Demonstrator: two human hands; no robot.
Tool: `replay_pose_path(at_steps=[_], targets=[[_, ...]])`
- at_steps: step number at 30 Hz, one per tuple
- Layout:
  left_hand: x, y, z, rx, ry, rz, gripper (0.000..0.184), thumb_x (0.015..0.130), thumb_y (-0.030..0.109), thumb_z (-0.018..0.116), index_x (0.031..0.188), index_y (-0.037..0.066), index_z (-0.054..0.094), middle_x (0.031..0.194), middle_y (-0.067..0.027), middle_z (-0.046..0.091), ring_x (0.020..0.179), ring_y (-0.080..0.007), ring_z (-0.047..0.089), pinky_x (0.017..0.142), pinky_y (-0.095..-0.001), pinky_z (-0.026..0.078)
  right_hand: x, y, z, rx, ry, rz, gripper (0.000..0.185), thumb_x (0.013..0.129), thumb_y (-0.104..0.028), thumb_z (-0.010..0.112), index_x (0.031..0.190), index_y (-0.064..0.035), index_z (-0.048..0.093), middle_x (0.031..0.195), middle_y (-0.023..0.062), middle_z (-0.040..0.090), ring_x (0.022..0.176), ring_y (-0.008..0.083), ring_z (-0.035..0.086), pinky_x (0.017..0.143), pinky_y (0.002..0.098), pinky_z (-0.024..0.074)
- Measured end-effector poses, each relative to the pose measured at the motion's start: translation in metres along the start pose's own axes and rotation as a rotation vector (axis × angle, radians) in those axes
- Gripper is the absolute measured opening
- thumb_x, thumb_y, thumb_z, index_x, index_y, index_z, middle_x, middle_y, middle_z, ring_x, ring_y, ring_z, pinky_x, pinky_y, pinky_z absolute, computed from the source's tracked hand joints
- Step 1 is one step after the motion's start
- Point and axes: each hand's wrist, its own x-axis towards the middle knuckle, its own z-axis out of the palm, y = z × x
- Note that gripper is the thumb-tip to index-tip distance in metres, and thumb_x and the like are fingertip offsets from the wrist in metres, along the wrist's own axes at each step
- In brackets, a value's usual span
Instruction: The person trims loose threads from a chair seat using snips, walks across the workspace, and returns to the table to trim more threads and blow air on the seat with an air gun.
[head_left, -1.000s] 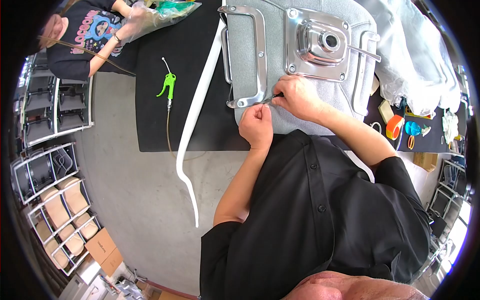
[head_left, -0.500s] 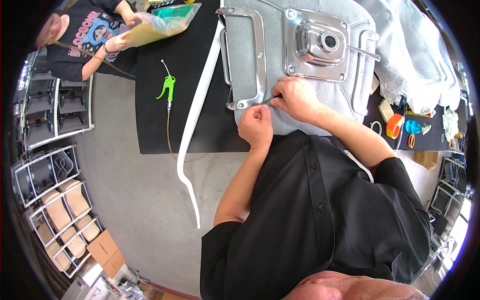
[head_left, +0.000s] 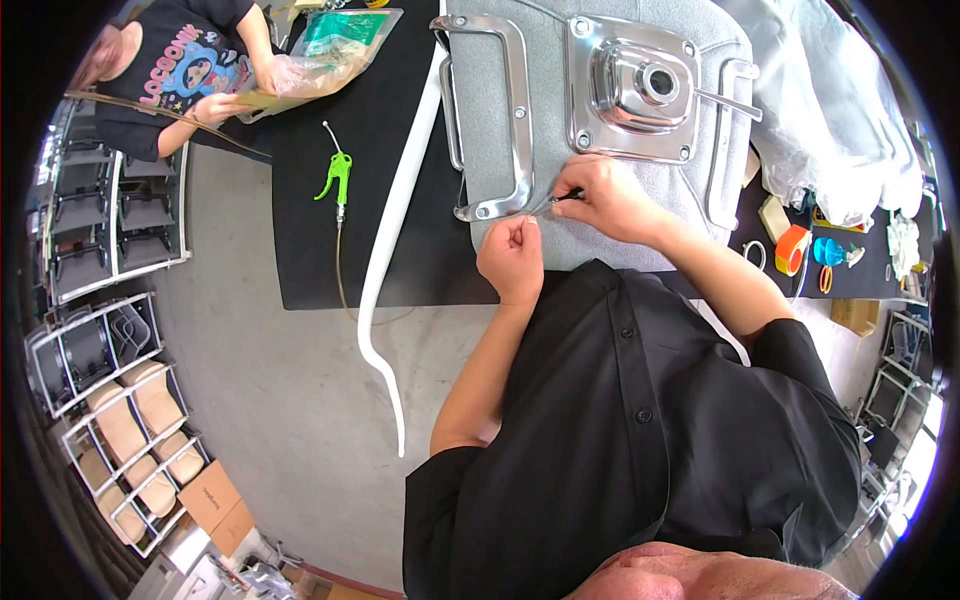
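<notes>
Two hands over the near edge of a grey seat, lying on the dark counter just ahead of both. Left hand curled into a tight pinch on a thin grey strip; right hand closed around a small dark tool, just right of that pinch. Looks soft and padded outside, stiff underneath, and should be heavy for the metal base beyond the right hand. Best held by the padded sides or the curved metal bracket ahead of the left hand, though probably slippery there. Hard to make out: the strip, perhaps only a pinched fold of fabric, merging with the tool's tip. Cut off at the top: the seat's far end, ahead of both hands.
</notes>
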Motion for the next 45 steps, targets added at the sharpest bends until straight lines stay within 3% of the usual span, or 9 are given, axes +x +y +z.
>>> replay_pose_path(at_steps=[6,18,23,27,31,34,39,43,45], targets=[[0.004,0.001,0.002,-0.201,0.053,-0.04,0.019,0.083,0.016,0.076,0.082,-0.002,0.07,0.067,-0.0018,0.066,0.058,-0.0076,0.059,0.058,-0.0254,0.047,-0.033,0.004,-0.022,0.225,-0.057,0.049,0.026,0.079,-0.016,0.078,0.095,0.0013,0.067,0.09,0.0139,0.065,0.085,0.0278,0.063,0.075,0.0369,0.049],[0.009,0.017,0.006,0.282,0.088,0.145,0.015,0.081,0.014,0.071,0.075,0.001,0.068,0.063,-0.009,0.064,0.056,-0.0177,0.062,0.057,-0.0311,0.049,-0.066,0.003,-0.015,0.296,0.023,0.14,0.023,0.079,-0.015,0.079,0.094,-0.0001,0.068,0.088,0.0114,0.064,0.083,0.0244,0.062,0.076,0.0348,0.0491],[0.003,-0.002,-0.015,-0.165,0.042,0.071,0.015,0.085,0.009,0.066,0.076,-0.003,0.063,0.064,-0.004,0.061,0.059,-0.009,0.054,0.057,-0.0278,0.045,-0.084,0.006,-0.025,0.411,0.094,0.274,0.021,0.083,-0.014,0.076,0.095,0.0011,0.068,0.087,0.0073,0.064,0.081,0.0166,0.06,0.075,0.0303,0.047],[-0.009,-0.053,-0.051,-0.315,0.178,-0.267,0.013,0.089,0.011,0.064,0.088,-0.002,0.062,0.07,-0.0014,0.058,0.058,-0.0087,0.051,0.051,-0.0241,0.044,-0.136,0.056,-0.026,0.597,0.379,0.424,0.019,0.088,-0.013,0.072,0.102,-0.001,0.068,0.091,-0.0004,0.065,0.087,0.0097,0.058,0.081,0.0271,0.046],[-0.016,-0.155,-0.09,-0.179,0.192,-0.372,0.01,0.089,0.008,0.063,0.091,-0.001,0.063,0.071,-0.0022,0.057,0.056,-0.0102,0.052,0.051,-0.0249,0.047,-0.191,0.096,-0.034,0.917,0.961,0.53,0.017,0.096,-0.017,0.065,0.101,-0.0009,0.064,0.075,-0.0033,0.056,0.065,0.0036,0.047,0.06,0.019,0.0364],[-0.022,-0.192,-0.1,-0.168,0.129,-0.445,0.01,0.089,0.008,0.062,0.092,-0.002,0.063,0.072,-0.0032,0.059,0.058,-0.01,0.054,0.052,-0.0249,0.049,-0.229,0.131,-0.024,0.721,1.259,0.737,0.021,0.1,-0.023,0.061,0.099,-0.0027,0.063,0.07,-0.0046,0.051,0.057,0.0033,0.042,0.051,0.0196,0.0312],[-0.018,-0.159,-0.086,-0.035,0.02,-0.253,0.019,0.089,0.009,0.066,0.102,-0.005,0.065,0.076,-0.0041,0.062,0.062,-0.0124,0.058,0.056,-0.0267,0.051,-0.285,0.182,0.039,0.757,1.212,1.11,0.026,0.095,-0.027,0.066,0.107,-0.0036,0.067,0.072,-0.004,0.051,0.06,0.0055,0.044,0.053,0.0229,0.0349],[0.013,-0.086,-0.078,0.205,0.062,0.5,0.013,0.09,0.006,0.069,0.098,-0.004,0.068,0.081,-0.0077,0.063,0.066,-0.0151,0.059,0.057,-0.0256,0.047,-0.298,0.226,0.09,0.591,1.001,1.302,0.026,0.092,-0.022,0.067,0.106,-0.0002,0.067,0.083,0.0026,0.063,0.07,0.012,0.055,0.063,0.0283,0.0454],[0.019,-0.045,-0.073,0.183,0.002,0.548,0.008,0.089,0.004,0.069,0.095,-0.002,0.069,0.083,-0.0093,0.063,0.067,-0.0175,0.059,0.058,-0.0287,0.048,-0.3,0.247,0.096,0.476,0.897,1.304,0.026,0.091,-0.02,0.068,0.106,0.0015,0.067,0.088,0.0065,0.068,0.075,0.016,0.061,0.068,0.0314,0.0494]])
